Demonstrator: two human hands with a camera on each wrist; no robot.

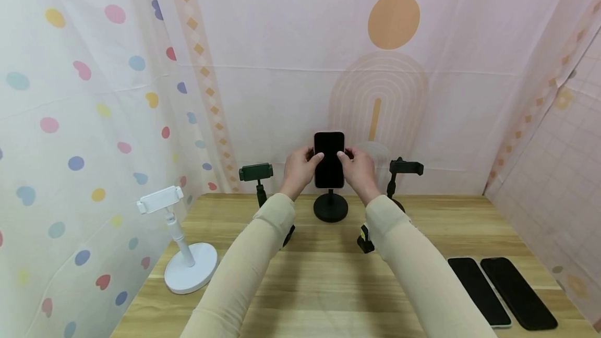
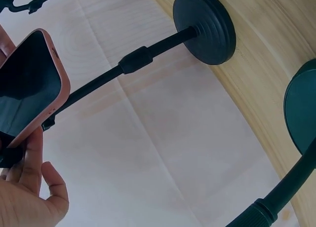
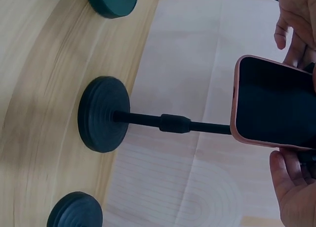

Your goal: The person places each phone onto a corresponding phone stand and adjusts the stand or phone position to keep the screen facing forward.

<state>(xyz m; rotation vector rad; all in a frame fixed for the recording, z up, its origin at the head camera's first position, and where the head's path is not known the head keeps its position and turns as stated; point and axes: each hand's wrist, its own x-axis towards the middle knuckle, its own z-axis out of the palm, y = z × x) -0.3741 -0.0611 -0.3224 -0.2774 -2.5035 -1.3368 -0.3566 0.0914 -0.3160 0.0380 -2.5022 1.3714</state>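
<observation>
A smartphone (image 1: 329,160) with a pink edge and dark screen stands upright at the top of a black phone stand (image 1: 331,207). My left hand (image 1: 299,172) holds its left side, thumb at the screen's edge. On the opposite side my right hand (image 1: 360,173) grips the phone the same way. Most of the stand's holder is hidden behind the phone; a dark piece shows by the left hand (image 2: 29,202) in the left wrist view. The pole runs down to a round base (image 3: 103,114) in the right wrist view.
A green phone stand (image 1: 255,172) is left of the hands, another black stand (image 1: 406,167) right. A white stand (image 1: 191,267) stands far left. Two phones, one (image 1: 479,291) beside another (image 1: 518,293), lie at the right. A small dark object (image 1: 365,240) is beside the right sleeve.
</observation>
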